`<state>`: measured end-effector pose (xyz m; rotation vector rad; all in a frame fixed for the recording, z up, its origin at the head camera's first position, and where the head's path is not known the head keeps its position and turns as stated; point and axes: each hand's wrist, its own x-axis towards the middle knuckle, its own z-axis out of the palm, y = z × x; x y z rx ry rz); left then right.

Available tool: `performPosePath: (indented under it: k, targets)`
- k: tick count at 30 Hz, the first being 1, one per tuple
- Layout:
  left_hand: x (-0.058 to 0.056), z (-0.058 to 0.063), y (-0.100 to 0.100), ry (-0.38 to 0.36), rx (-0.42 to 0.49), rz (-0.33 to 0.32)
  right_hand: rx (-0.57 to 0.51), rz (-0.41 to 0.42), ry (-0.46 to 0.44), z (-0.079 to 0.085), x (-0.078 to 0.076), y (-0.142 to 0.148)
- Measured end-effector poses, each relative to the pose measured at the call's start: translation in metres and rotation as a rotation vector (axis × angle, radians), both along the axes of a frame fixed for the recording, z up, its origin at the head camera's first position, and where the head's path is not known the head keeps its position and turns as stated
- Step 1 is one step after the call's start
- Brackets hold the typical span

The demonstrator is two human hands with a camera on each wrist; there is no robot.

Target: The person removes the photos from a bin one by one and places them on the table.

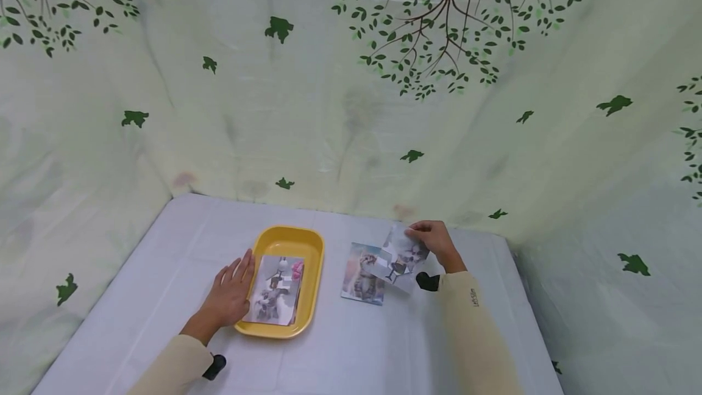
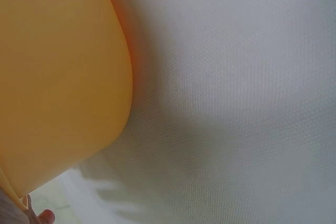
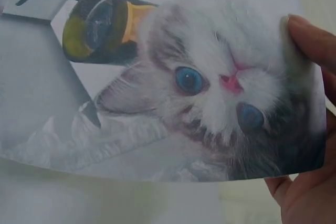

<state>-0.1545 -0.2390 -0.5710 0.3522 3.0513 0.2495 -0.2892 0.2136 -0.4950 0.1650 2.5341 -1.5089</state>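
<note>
My right hand [image 1: 437, 242] pinches a kitten picture card [image 1: 400, 256] by its far right part, above the table. Up close in the right wrist view, the card [image 3: 231, 51] shows a white-and-grey kitten with blue eyes beside a glass, with the thumb over one end. The held card partly overlaps another kitten card [image 1: 360, 276] lying on the table. My left hand [image 1: 227, 291] rests with fingers extended along the left rim of a yellow tray [image 1: 312, 261]. Several picture cards [image 1: 274, 306] lie stacked in the tray, the top one with a kitten and a pink flower.
The table [image 1: 164, 279] has a white cover. Behind it and at both sides hang pale sheets [image 1: 307, 108] printed with branches and green leaves. The tray stands left of the table's middle, the loose cards to its right.
</note>
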Motion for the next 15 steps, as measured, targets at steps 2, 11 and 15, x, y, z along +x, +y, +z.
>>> performPosePath:
  k: [2, 11, 15]
  targets:
    - [0.0, 0.0, 0.0, -0.003, -0.003, 0.001, 0.024, 0.009, -0.013, -0.007, 0.001, 0.012]
    - [0.0, -0.002, 0.001, 0.004, 0.007, 0.002, 0.117, 0.072, -0.081, -0.045, 0.004, 0.038]
    - [-0.001, 0.0, 0.0, 0.003, -0.003, 0.007, 0.188, 0.153, -0.05, -0.057, 0.004, 0.034]
